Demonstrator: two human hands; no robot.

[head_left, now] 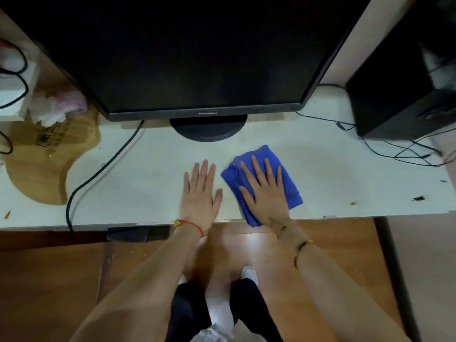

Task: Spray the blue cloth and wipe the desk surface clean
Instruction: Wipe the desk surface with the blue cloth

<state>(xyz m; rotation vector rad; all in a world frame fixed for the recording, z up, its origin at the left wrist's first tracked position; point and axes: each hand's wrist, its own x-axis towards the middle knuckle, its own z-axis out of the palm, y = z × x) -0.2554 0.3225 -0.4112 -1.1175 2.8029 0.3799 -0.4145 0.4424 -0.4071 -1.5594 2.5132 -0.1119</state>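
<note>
Pressing flat with fingers spread, the right hand (265,191) is lying on the blue cloth (288,178) near the desk's (345,174) front edge, before the monitor (187,53). The left hand (200,193) is resting palm-down, fingers splayed, on bare desk just beside the cloth, gripping nothing.

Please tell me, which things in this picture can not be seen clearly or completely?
- Spray bottle: none appears in the head view.
- Blue cloth: its middle is covered by the flat right hand; whether it is wet cannot be told.
- Monitor: its top is cut by the frame edge.
- Print on the wooden board: too small to read.
- Left hand: lies flat on the desk.
</note>
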